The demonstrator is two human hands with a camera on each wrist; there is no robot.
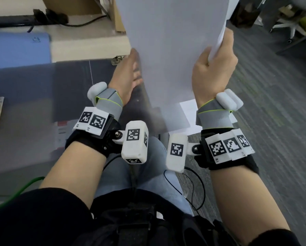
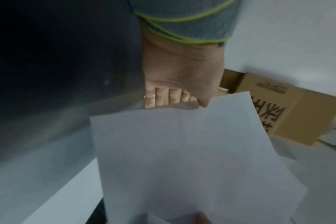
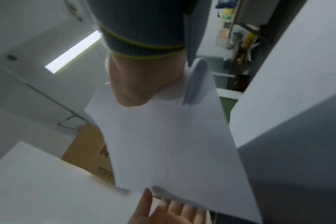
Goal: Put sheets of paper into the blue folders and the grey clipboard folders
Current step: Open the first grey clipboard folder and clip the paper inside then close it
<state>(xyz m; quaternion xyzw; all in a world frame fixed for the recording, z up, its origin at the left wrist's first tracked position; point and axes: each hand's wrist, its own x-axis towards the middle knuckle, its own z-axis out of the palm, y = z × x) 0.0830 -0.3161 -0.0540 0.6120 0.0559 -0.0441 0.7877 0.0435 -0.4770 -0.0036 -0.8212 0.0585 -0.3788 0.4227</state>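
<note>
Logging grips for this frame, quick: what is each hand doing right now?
Left hand: open, fingers straight against the left edge of the sheets of paper.
Right hand: closed grip on the right edge of the sheets of paper.

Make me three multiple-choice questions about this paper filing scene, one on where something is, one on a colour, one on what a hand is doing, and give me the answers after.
1. Where does the blue folder lie in the head view?
A. on the desk at the far left
B. on the person's lap
C. on the carpet at the right

2. What colour is the open clipboard folder on the desk?
A. red
B. dark grey
C. yellow

3. What is the right hand doing?
A. resting flat on the desk
B. gripping the edge of the sheets of paper
C. holding a pen

Answers:
1 A, it lies on the desk beyond the clipboard folder, left of the raised paper.
2 B, its panels are dark grey, with metal clips at its edges.
3 B, its fingers curl round the paper's right edge, while the left hand is open beside the left edge.
</note>
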